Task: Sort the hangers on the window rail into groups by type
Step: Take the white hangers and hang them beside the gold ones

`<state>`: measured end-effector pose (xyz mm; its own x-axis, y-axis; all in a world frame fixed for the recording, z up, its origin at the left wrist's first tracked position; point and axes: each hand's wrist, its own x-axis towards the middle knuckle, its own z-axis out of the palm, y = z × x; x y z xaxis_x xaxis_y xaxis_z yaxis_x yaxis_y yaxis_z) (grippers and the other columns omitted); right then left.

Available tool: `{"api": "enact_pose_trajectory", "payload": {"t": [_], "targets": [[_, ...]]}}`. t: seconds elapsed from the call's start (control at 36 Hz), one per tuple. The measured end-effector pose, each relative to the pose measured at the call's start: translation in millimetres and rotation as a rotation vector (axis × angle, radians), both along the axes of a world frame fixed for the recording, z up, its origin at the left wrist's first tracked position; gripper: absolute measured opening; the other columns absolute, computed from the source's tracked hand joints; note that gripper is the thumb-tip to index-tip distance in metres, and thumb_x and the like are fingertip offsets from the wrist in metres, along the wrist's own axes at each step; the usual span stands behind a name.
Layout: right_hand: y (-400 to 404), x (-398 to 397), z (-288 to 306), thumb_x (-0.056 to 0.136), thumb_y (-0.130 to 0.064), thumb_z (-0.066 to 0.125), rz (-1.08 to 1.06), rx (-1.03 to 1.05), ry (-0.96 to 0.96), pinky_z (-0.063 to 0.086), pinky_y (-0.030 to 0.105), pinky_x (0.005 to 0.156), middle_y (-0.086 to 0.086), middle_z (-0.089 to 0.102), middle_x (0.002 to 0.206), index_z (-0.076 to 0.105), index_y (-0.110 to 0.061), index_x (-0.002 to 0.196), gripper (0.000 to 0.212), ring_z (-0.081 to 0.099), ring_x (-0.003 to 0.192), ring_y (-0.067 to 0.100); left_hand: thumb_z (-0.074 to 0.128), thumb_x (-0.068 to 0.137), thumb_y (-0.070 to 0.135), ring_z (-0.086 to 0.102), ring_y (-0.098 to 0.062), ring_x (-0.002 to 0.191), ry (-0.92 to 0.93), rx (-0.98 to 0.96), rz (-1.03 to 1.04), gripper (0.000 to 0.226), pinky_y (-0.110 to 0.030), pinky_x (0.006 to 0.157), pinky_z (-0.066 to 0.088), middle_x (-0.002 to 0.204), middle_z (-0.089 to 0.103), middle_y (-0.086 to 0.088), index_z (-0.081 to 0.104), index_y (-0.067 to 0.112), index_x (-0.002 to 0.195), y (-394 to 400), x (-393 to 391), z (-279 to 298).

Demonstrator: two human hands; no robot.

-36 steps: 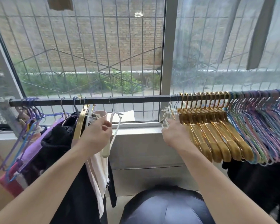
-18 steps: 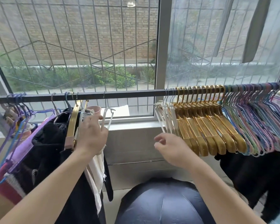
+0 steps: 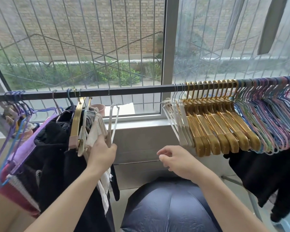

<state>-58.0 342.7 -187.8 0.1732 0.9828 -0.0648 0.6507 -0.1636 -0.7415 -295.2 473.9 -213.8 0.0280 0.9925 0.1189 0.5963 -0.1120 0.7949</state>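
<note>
A dark window rail [image 3: 137,90] runs across the view. On its right part hang a few white hangers [image 3: 177,121], then a row of gold hangers [image 3: 221,129], then many thin pastel wire hangers [image 3: 271,121]. On the left hang clothes, a gold hanger [image 3: 76,121] and blue and purple wire hangers [image 3: 15,114]. A lone white hanger [image 3: 113,121] hangs left of centre. My left hand [image 3: 101,154] pinches its lower end beside a pale garment. My right hand [image 3: 176,160] hovers below the rail with loosely curled fingers, holding nothing.
Black clothes [image 3: 264,171] hang under the right-hand hangers. A dark blue rounded object [image 3: 169,208] sits low in the middle. Beyond the rail are the window sill [image 3: 141,122], a pink cup [image 3: 98,108] and the window bars.
My right hand let go of the white hangers at the right group and dropped down toward the centre. My left hand slid down the lone white hanger to its lower end.
</note>
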Motion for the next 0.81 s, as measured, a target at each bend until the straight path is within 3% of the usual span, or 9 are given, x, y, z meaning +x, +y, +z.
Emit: {"api": "enact_pose_trajectory", "payload": {"t": [0.08, 0.14, 0.19, 0.25, 0.33, 0.44, 0.58, 0.69, 0.81], "targets": [[2, 1, -1, 0.1, -0.029, 0.053, -0.022, -0.006, 0.052, 0.061, 0.035, 0.086, -0.006, 0.072, 0.099, 0.069, -0.028, 0.115, 0.021, 0.071, 0.09, 0.012, 0.06, 0.098, 0.027, 0.063, -0.026, 0.109, -0.079, 0.057, 0.024, 0.045, -0.049, 0.097, 0.052, 0.119, 0.063, 0.001, 0.05, 0.018, 0.141, -8, -2, 2], [3, 2, 1, 0.102, -0.027, 0.053, -0.039, -0.006, 0.087, 0.062, 0.031, 0.081, -0.003, 0.072, 0.101, 0.068, -0.026, 0.116, 0.021, 0.071, 0.092, 0.014, 0.057, 0.098, 0.021, 0.068, -0.024, 0.097, -0.168, 0.09, 0.025, 0.046, -0.052, 0.089, 0.058, 0.109, 0.063, 0.009, 0.048, 0.024, 0.143, -14, -2, 6], [4, 2, 1, 0.102, -0.024, 0.053, -0.044, -0.001, 0.106, 0.06, 0.027, 0.078, -0.004, 0.071, 0.102, 0.068, -0.025, 0.115, 0.02, 0.071, 0.092, 0.013, 0.053, 0.101, 0.015, 0.072, -0.017, 0.085, -0.245, 0.124, 0.037, 0.046, -0.046, 0.077, 0.061, 0.107, 0.06, 0.017, 0.046, 0.029, 0.145, -22, -3, 12], [4, 2, 1, 0.102, -0.023, 0.053, -0.046, -0.001, 0.111, 0.06, 0.025, 0.077, -0.004, 0.071, 0.102, 0.068, -0.025, 0.113, 0.019, 0.07, 0.091, 0.013, 0.048, 0.106, 0.016, 0.072, -0.011, 0.071, -0.23, 0.193, 0.063, 0.043, -0.039, 0.064, 0.056, 0.108, 0.063, 0.009, 0.044, 0.028, 0.146, -30, -4, 20], [2, 2, 0, 0.103, -0.024, 0.053, -0.043, -0.016, 0.099, 0.06, 0.024, 0.076, -0.004, 0.07, 0.102, 0.068, -0.026, 0.113, 0.018, 0.07, 0.091, 0.012, 0.046, 0.108, 0.019, 0.072, -0.011, 0.069, -0.191, 0.3, 0.064, 0.045, -0.042, 0.065, 0.057, 0.102, 0.065, 0.006, 0.041, 0.023, 0.153, -33, -5, 38], [0, -1, -2, 0.104, -0.026, 0.052, -0.029, -0.042, 0.1, 0.059, 0.021, 0.075, -0.007, 0.069, 0.103, 0.067, -0.028, 0.114, 0.018, 0.07, 0.09, 0.009, 0.045, 0.108, 0.012, 0.072, -0.018, 0.071, -0.108, 0.363, 0.03, 0.035, -0.043, 0.058, 0.055, 0.093, 0.067, 0.003, 0.054, 0.018, 0.141, -6, -3, 65], [-1, -7, -5, 0.102, -0.027, 0.054, -0.009, -0.075, 0.105, 0.061, 0.029, 0.081, -0.004, 0.071, 0.102, 0.068, -0.026, 0.115, 0.02, 0.07, 0.09, 0.011, 0.041, 0.104, 0.004, 0.075, -0.02, 0.069, -0.006, 0.272, -0.054, 0.03, -0.053, 0.08, 0.06, 0.093, 0.065, 0.003, 0.066, 0.012, 0.119, 29, 12, 96], [-4, -7, -15, 0.1, -0.028, 0.054, 0.011, -0.13, 0.097, 0.061, 0.039, 0.082, -0.005, 0.072, 0.102, 0.068, -0.028, 0.115, 0.02, 0.071, 0.089, 0.011, 0.044, 0.101, 0.006, 0.074, -0.032, 0.078, 0.084, 0.22, -0.082, 0.03, -0.052, 0.085, 0.059, 0.105, 0.066, -0.012, 0.067, 0.009, 0.121, 37, 20, 90], [-10, -2, -31, 0.1, -0.029, 0.053, 0.004, -0.201, 0.074, 0.06, 0.028, 0.075, -0.007, 0.07, 0.103, 0.068, -0.027, 0.12, 0.025, 0.069, 0.085, 0.006, 0.047, 0.105, 0.01, 0.076, -0.027, 0.073, 0.06, 0.065, -0.137, 0.033, -0.05, 0.086, 0.061, 0.098, 0.068, -0.002, 0.065, 0.014, 0.132, 23, 20, 49]]}}
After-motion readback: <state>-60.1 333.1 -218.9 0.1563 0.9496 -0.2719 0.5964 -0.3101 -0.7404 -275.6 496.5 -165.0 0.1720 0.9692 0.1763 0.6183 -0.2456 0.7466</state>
